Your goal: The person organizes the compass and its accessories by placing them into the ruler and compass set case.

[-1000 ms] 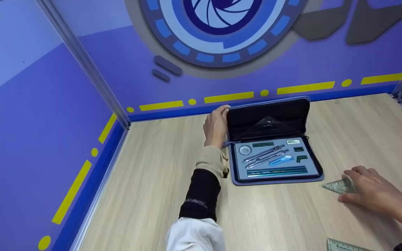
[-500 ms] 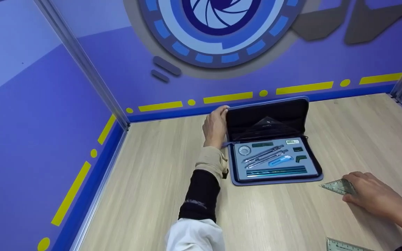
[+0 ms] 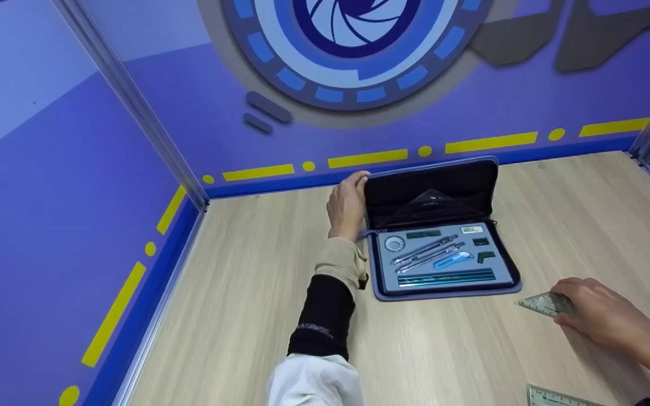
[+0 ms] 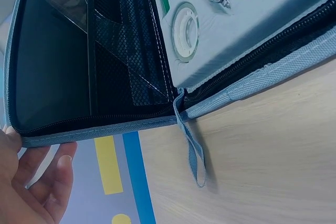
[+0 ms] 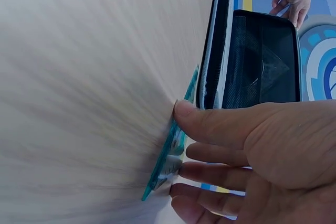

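My left hand holds the upper left corner of the raised lid of a zippered drafting set case; the left wrist view shows thumb and fingers at that corner. A clear set square sits in the lid's pocket. To the right of the case, my right hand pinches a small greenish clear set square between thumb and fingers, its pointed corner towards the case. In the right wrist view this set square appears nearly edge-on, close to the tabletop. My palm and fingers hide its right part.
The case's grey tray holds compasses, a blue cutter, pencils, a round dial-like piece and small green parts. A ruler-like piece lies at the front edge of view. Patterned walls border the wooden table.
My right thumb and fingers have drawn together onto the small set square, which has barely moved. My left hand has stayed at the lid corner.
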Available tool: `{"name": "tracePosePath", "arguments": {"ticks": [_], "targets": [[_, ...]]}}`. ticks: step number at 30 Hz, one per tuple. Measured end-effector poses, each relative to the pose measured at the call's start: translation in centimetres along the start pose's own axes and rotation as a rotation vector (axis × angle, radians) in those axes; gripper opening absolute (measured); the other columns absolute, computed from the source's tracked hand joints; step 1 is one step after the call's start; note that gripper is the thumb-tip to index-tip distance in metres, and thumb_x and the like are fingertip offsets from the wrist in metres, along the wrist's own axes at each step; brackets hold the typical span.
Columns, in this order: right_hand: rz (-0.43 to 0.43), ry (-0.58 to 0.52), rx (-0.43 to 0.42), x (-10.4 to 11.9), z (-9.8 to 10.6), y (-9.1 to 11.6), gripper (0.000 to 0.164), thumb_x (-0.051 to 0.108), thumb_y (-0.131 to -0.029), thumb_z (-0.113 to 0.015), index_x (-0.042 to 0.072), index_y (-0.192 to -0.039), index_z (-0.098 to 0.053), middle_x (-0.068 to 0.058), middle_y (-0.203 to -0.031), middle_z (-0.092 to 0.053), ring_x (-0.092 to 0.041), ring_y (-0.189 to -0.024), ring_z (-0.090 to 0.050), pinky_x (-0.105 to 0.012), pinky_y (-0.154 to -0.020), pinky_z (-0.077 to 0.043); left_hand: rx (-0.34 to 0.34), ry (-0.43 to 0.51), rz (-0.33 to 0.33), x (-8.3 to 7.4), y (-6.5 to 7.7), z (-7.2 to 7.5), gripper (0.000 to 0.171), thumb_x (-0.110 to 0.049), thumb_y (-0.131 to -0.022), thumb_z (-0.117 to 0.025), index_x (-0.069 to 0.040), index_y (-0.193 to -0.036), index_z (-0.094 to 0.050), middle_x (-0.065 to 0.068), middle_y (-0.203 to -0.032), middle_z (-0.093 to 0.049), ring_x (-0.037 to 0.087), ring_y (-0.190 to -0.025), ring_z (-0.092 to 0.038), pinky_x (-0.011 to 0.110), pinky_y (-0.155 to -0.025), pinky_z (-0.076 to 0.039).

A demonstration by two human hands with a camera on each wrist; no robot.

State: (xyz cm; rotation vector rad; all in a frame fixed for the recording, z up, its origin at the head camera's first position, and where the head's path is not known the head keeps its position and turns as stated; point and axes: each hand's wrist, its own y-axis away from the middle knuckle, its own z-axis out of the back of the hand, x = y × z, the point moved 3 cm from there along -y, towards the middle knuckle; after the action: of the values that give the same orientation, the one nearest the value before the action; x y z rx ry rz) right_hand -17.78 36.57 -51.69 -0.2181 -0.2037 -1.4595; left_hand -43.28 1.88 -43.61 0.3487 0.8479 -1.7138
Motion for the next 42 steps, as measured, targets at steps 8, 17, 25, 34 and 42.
{"name": "tracePosePath", "arguments": {"ticks": [8,17,25,34,42], "targets": [[0.006,-0.021,0.096,-0.1,0.6,-0.9,0.045,0.006,-0.075,-0.086,-0.008,-0.111,-0.065,-0.026,-0.108,-0.063,-0.042,-0.098,-0.063,-0.055,-0.079,-0.053,-0.001,0.015,-0.005,-0.1,0.0,0.1,0.029,-0.034,-0.108,-0.05,-0.031,-0.128,-0.072,-0.002,-0.114,-0.077,0.022,-0.086,-0.071,0.039,-0.07,-0.056],[-0.048,-0.121,0.275,-1.5,1.1,-2.2,0.052,0.016,-0.076,-0.088,-0.006,-0.113,-0.058,-0.022,-0.104,-0.056,-0.024,-0.087,-0.05,-0.036,-0.072,-0.046,-0.009,0.021,-0.005,0.0,-0.1,0.0,0.028,-0.033,-0.107,-0.052,-0.031,-0.125,-0.073,-0.001,-0.112,-0.077,0.023,-0.085,-0.071,0.04,-0.071,-0.055],[-0.159,-0.177,0.253,-1.6,1.0,-1.8,0.053,0.021,-0.074,-0.09,-0.009,-0.106,-0.061,-0.023,-0.099,-0.047,-0.028,-0.085,-0.047,-0.037,-0.07,-0.044,-0.006,0.012,-0.016,0.1,-0.1,0.1,0.028,-0.034,-0.108,-0.051,-0.032,-0.126,-0.072,-0.002,-0.112,-0.077,0.023,-0.087,-0.071,0.041,-0.071,-0.056],[-0.149,-0.171,0.153,-1.0,1.4,-0.8,0.024,0.009,-0.083,-0.081,-0.005,-0.095,-0.067,-0.014,-0.089,-0.067,-0.023,-0.079,-0.056,-0.041,-0.069,-0.049,-0.007,0.01,-0.025,0.1,0.0,0.1,0.029,-0.034,-0.108,-0.05,-0.031,-0.127,-0.072,-0.003,-0.118,-0.076,0.022,-0.095,-0.072,0.04,-0.075,-0.057],[-0.066,-0.097,0.04,0.2,3.9,0.0,0.012,-0.006,-0.088,-0.071,-0.01,-0.098,-0.073,-0.022,-0.091,-0.074,-0.031,-0.08,-0.071,-0.039,-0.063,-0.057,-0.011,-0.007,-0.023,0.0,0.0,0.1,0.029,-0.034,-0.108,-0.05,-0.031,-0.128,-0.071,-0.002,-0.115,-0.076,0.023,-0.087,-0.071,0.039,-0.071,-0.055]]}}
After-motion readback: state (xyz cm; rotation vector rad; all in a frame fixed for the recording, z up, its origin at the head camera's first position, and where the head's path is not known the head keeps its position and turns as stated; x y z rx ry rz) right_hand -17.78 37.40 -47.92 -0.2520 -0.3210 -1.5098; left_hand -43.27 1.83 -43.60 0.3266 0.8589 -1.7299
